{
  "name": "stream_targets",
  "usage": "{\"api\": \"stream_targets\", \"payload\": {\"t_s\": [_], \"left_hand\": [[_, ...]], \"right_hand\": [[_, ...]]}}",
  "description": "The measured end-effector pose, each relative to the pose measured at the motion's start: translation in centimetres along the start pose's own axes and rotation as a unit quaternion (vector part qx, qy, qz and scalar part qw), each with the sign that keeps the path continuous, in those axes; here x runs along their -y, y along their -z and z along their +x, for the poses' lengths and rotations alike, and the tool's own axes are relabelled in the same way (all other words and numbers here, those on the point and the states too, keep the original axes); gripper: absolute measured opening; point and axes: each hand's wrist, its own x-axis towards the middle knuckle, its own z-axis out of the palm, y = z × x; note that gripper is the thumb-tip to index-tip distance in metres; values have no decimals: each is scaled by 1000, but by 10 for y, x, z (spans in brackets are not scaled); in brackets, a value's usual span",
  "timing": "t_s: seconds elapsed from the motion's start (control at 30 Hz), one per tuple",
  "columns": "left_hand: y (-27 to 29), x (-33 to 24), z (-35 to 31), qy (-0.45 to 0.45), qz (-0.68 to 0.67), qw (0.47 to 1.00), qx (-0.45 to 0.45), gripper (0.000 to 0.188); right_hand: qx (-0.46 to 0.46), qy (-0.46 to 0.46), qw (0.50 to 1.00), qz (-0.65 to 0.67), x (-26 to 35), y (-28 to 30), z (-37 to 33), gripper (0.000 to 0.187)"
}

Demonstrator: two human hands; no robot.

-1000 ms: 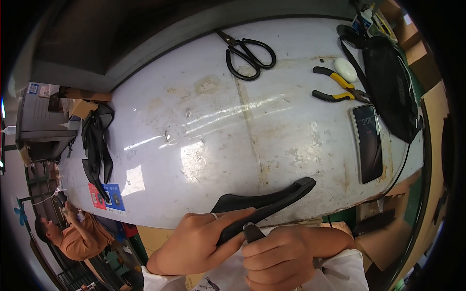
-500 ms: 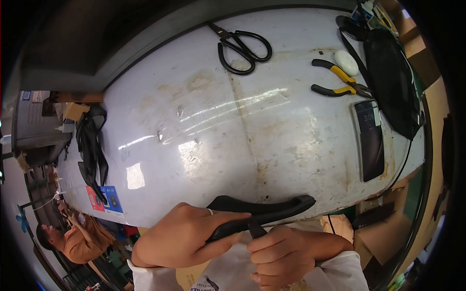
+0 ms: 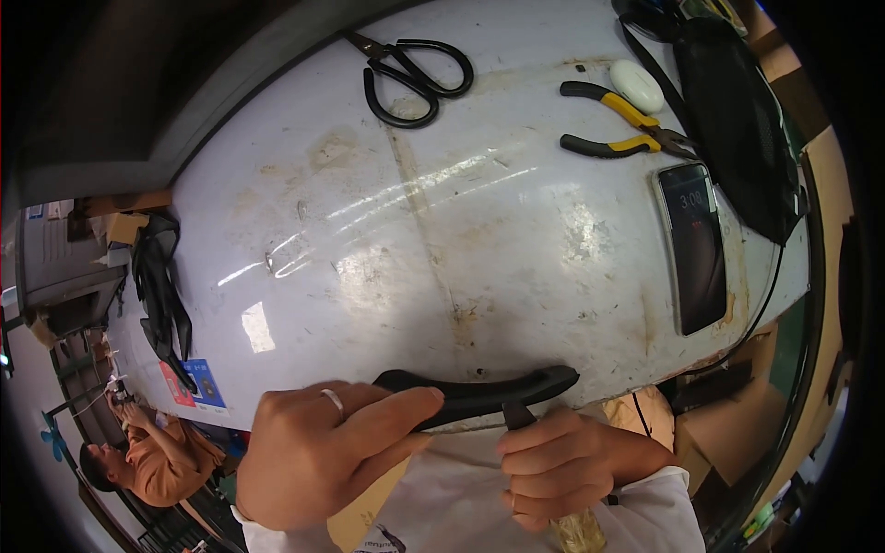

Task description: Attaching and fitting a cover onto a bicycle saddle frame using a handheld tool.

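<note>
A long, curved black piece (image 3: pixel 479 394), smooth and hollowed at its right end, lies along the near edge of the table. My left hand (image 3: pixel 318 452) is closed over its left part, with a ring on one finger and the index finger stretched along it. In my right fist (image 3: pixel 558 465) is a dark flat-bladed tool (image 3: pixel 518 415). Its blunt-looking tip stands up against the near side of the black piece, toward the right end. Below the fist shows a yellowish, wrapped-looking handle (image 3: pixel 579 532). The left fingertips hide part of the black piece.
Black-handled scissors (image 3: pixel 419 88), yellow-and-black pliers (image 3: pixel 636 129), a white oval case (image 3: pixel 637 87) and a phone (image 3: pixel 698 267) lie farther off on the white table (image 3: pixel 516 249). A black bag (image 3: pixel 733 129) is at right, black pieces (image 3: pixel 161 286) at left. Someone in orange (image 3: pixel 161 465) works beyond.
The tool in my right hand has moved right along the black piece, away from my left fingers. The whole view has shifted slightly, so table items appear farther left and higher.
</note>
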Motion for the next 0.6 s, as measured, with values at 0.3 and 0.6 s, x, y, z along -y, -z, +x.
{"api": "stream_targets", "payload": {"t_s": [0.3,0.6], "left_hand": [[-107,-31,30,-110,406,877,-233,42],[-116,-28,35,-130,381,870,-283,44]], "right_hand": [[11,8,998,-55,4,22,-19,7],[-24,-29,995,-88,13,29,-29,13]]}}
